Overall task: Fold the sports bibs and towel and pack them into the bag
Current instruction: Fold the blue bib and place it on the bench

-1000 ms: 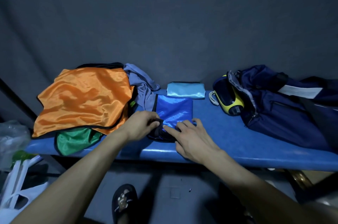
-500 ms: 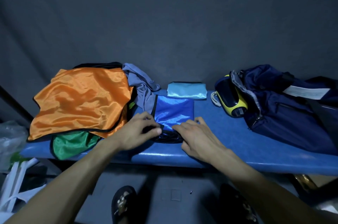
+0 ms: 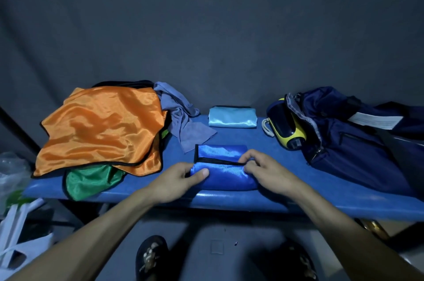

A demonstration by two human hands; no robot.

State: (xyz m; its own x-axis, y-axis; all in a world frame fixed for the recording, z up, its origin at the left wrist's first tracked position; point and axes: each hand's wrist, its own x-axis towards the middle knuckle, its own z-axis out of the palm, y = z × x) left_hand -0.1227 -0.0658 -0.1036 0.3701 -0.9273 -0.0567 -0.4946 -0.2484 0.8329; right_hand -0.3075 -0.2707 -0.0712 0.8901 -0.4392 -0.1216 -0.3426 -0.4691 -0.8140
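Green bib (image 3: 91, 179) (mostly under orange bib (image 3: 101, 129))

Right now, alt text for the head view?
Both hands, left hand and right hand, grip a partly rolled blue bib on a blue bench. Orange bib, green bib and grey towel lie left; a folded light-blue bib behind; navy bag right.

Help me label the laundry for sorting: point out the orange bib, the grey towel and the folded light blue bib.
orange bib (image 3: 101, 127), head view, middle of its shiny top face.
grey towel (image 3: 183, 120), head view, crumpled middle fold.
folded light blue bib (image 3: 232, 117), head view, centre of the folded bundle.
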